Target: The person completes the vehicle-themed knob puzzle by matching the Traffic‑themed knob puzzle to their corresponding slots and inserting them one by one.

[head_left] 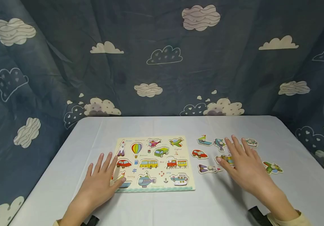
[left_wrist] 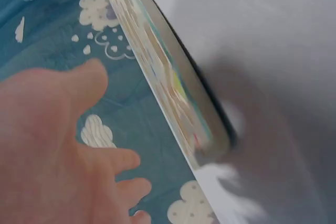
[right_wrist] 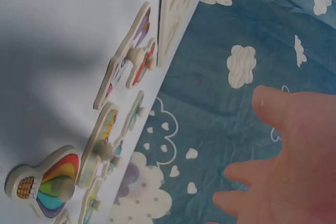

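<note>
Two sleeves (head_left: 290, 219) are cut off at the bottom of my head view, with black wrist gear (head_left: 259, 216) beside them. Beyond, my two hands are well apart, fingers straight and spread, gripping nothing. I have the left hand (head_left: 100, 181) over the near left part of the picture board (head_left: 164, 186), partly hiding its boat picture (head_left: 126, 185); I cannot tell whether it touches. The right hand (head_left: 249, 168), right of the board, covers part of the loose pieces: the bus piece (head_left: 225, 158) is half under its thumb, the rocket piece (head_left: 208, 169) and red car piece (head_left: 199, 154) lie left of it, the plane piece (head_left: 272, 168) right. A balloon piece (right_wrist: 48, 183) shows only in my right wrist view. From the left wrist, the board is nearly edge-on, its pictures unreadable. Farthest, past the white worktop (head_left: 162, 126), hangs a cloud-print curtain (head_left: 139, 28).
</note>
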### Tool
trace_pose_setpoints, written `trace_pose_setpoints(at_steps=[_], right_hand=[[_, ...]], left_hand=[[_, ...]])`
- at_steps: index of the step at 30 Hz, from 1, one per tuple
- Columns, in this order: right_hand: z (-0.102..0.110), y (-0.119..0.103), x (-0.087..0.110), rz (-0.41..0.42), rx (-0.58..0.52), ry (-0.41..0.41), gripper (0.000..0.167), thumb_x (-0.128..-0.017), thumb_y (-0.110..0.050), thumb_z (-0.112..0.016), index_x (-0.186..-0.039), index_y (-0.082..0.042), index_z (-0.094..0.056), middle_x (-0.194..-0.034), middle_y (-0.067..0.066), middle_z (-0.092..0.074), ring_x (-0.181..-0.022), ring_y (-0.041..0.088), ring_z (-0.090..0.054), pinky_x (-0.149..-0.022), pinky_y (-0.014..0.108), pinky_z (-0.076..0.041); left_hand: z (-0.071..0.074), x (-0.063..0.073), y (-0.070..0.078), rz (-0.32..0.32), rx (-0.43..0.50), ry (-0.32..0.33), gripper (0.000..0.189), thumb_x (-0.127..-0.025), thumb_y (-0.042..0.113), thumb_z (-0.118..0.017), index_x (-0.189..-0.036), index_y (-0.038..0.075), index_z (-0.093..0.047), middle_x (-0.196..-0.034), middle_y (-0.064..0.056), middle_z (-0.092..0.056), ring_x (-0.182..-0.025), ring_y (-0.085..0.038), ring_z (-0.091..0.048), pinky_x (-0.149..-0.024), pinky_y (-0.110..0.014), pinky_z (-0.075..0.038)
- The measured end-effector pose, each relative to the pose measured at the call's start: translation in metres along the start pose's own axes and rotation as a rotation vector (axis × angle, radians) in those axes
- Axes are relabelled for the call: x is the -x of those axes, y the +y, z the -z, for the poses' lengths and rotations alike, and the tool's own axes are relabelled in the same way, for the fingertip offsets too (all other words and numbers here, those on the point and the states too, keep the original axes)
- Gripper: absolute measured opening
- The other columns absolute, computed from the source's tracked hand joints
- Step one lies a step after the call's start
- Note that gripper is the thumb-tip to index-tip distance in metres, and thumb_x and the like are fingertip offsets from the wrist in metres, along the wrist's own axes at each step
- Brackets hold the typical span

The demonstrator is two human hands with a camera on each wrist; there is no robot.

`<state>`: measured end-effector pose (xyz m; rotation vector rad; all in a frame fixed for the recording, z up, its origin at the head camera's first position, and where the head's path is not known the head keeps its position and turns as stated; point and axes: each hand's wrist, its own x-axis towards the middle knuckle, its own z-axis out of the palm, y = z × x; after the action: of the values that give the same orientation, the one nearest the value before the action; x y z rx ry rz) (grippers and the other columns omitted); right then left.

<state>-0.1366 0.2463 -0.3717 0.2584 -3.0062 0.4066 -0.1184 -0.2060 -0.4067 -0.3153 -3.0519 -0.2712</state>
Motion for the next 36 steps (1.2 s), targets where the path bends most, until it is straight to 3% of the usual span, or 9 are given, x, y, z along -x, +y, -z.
trace_pose_setpoints(at_steps=[8,18,28,36], right_hand=[[0.003,0.006,-0.003,-0.019,-0.015,-0.005,0.085,-0.099,-0.059,-0.043,-0.158,-0.005,-0.013,-0.161,0.026,-0.005,-0.144,0.051,0.005,-0.108,0.071,0.001],[0.007,0.012,-0.006,-0.046,-0.045,-0.003,0.088,-0.098,-0.061,-0.043,-0.158,-0.006,-0.010,-0.161,0.026,-0.002,-0.144,0.051,0.007,-0.108,0.070,0.005],[0.011,0.013,-0.007,-0.037,-0.048,-0.008,0.086,-0.099,-0.059,-0.043,-0.158,-0.006,-0.009,-0.161,0.026,0.000,-0.144,0.048,0.010,-0.108,0.071,0.004],[0.011,0.011,-0.005,0.017,-0.059,0.030,0.083,-0.099,-0.056,-0.048,-0.158,-0.008,-0.015,-0.162,0.023,-0.003,-0.146,0.046,0.006,-0.110,0.067,0.007]], left_hand=[[-0.006,0.004,-0.010,0.053,0.071,-0.107,0.090,-0.090,0.061,-0.058,-0.155,0.006,-0.030,-0.160,-0.018,-0.022,-0.146,-0.044,-0.010,-0.110,-0.069,-0.008],[-0.006,0.004,-0.018,0.066,0.113,-0.190,0.101,-0.085,0.072,-0.056,-0.154,0.004,-0.030,-0.160,-0.017,-0.022,-0.146,-0.044,-0.011,-0.109,-0.070,-0.009],[-0.006,0.004,-0.019,0.067,0.122,-0.224,0.103,-0.083,0.072,-0.057,-0.155,0.004,-0.028,-0.160,-0.016,-0.025,-0.144,-0.046,-0.017,-0.107,-0.071,-0.016],[-0.006,0.004,-0.021,0.054,0.129,-0.237,0.104,-0.082,0.072,-0.059,-0.155,0.005,-0.027,-0.159,-0.015,-0.026,-0.143,-0.047,-0.020,-0.105,-0.071,-0.022]])
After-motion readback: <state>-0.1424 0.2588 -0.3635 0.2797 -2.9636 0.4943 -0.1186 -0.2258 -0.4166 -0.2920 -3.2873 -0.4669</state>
